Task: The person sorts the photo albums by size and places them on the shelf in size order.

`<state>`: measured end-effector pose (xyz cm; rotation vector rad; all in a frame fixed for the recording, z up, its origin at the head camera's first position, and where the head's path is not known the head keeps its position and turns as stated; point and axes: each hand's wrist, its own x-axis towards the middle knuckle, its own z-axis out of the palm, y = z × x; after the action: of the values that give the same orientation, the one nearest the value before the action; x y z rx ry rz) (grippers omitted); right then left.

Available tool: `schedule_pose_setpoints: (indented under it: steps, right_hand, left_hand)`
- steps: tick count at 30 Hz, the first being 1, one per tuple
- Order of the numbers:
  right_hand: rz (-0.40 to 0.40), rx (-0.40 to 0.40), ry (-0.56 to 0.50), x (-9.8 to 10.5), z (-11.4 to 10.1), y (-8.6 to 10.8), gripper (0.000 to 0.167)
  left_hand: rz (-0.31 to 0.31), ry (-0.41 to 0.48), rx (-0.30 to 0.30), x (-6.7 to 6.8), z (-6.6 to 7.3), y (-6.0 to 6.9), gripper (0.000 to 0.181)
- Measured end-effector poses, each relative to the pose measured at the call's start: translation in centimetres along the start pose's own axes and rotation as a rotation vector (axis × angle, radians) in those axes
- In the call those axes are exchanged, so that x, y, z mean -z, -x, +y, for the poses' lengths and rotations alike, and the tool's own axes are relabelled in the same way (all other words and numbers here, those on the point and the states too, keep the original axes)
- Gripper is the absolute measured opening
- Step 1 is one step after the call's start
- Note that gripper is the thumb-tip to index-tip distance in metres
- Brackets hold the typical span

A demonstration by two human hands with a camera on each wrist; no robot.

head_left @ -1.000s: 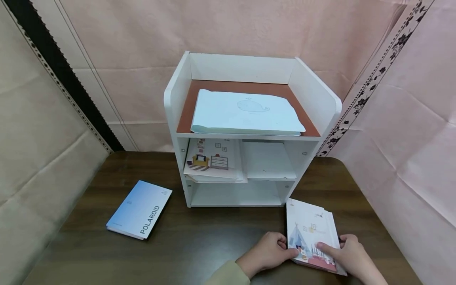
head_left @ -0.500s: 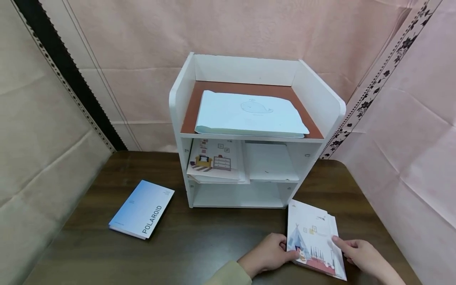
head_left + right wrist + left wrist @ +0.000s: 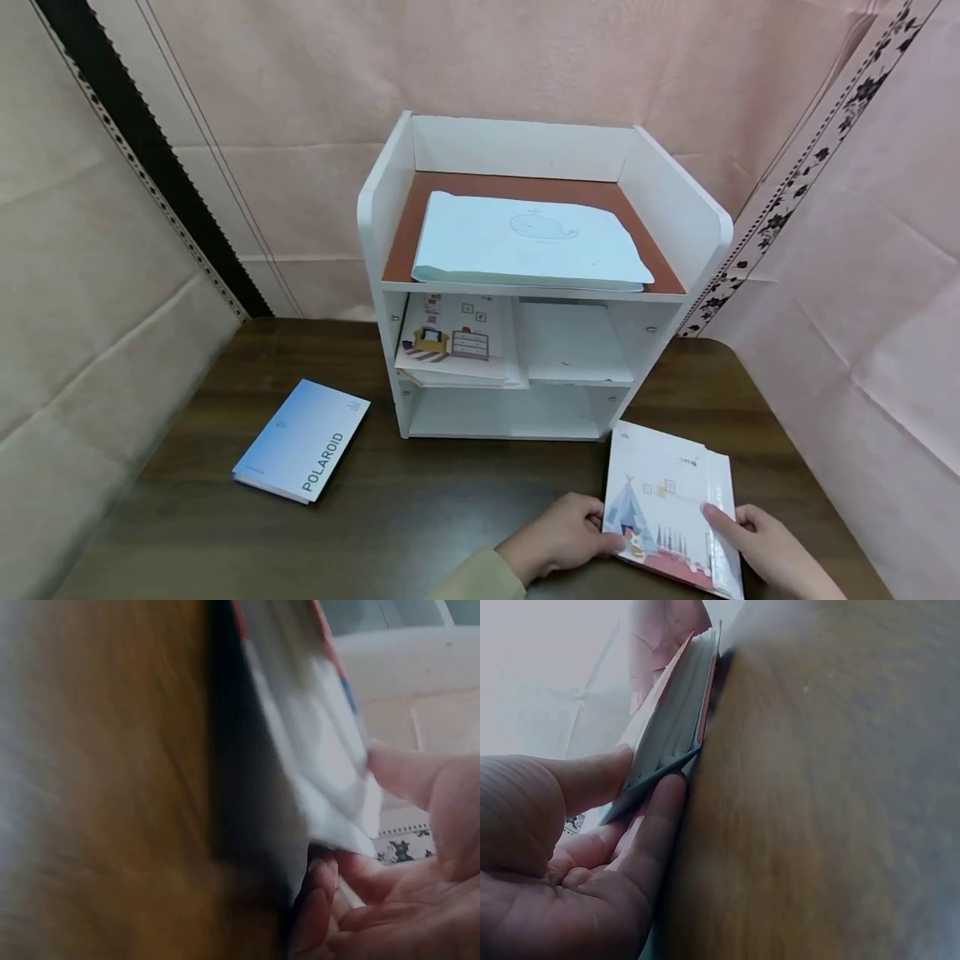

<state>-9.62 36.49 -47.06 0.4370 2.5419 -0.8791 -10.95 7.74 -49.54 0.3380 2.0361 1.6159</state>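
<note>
A small photo album [image 3: 660, 500] with a tent picture on its white cover lies at the front right of the table, tilted up a little. My left hand [image 3: 562, 537] grips its lower left edge, thumb on the cover and fingers underneath, as the left wrist view confirms. At the right edge, my right hand [image 3: 772, 542] pinches glossy pages [image 3: 722, 525] that stick out past the cover. In the right wrist view the page block [image 3: 322, 742] bends between thumb and fingers. The album's underside is hidden in the head view.
A white shelf unit [image 3: 525, 146] stands behind the album. On its top lies a pale blue whale-print item [image 3: 525, 242]; illustrated albums or booklets [image 3: 457, 342] lie on the middle shelf. A blue POLAROID album [image 3: 300, 442] lies on the table's left side. Pink cloth [image 3: 525, 58] hangs around.
My right hand has shifted right and its thumb has moved from the cover to the page edge. More of the glossy pages now show beyond the cover. My left hand keeps its grip.
</note>
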Motion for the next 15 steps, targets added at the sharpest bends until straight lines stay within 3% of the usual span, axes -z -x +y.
schedule_pose_setpoints:
  steps: [3,6,10,15]
  right_hand:
    - [0.002,-0.038,-0.147,-0.6,-0.1,0.5,0.072]
    - [-0.010,-0.074,-0.287,-1.2,-0.2,0.7,0.085]
    - [-0.008,-0.078,-0.364,-1.6,0.1,0.7,0.097]
    - [-0.017,-0.047,-0.504,-1.7,0.5,1.3,0.080]
  left_hand:
    - [-0.008,0.015,0.011,0.0,-0.3,0.0,0.011]
    - [-0.010,0.021,0.001,0.0,-0.6,0.1,0.008]
    - [-0.005,0.035,-0.031,-0.1,-0.7,0.3,0.006]
    - [-0.032,0.034,0.002,-0.1,-0.1,0.8,0.009]
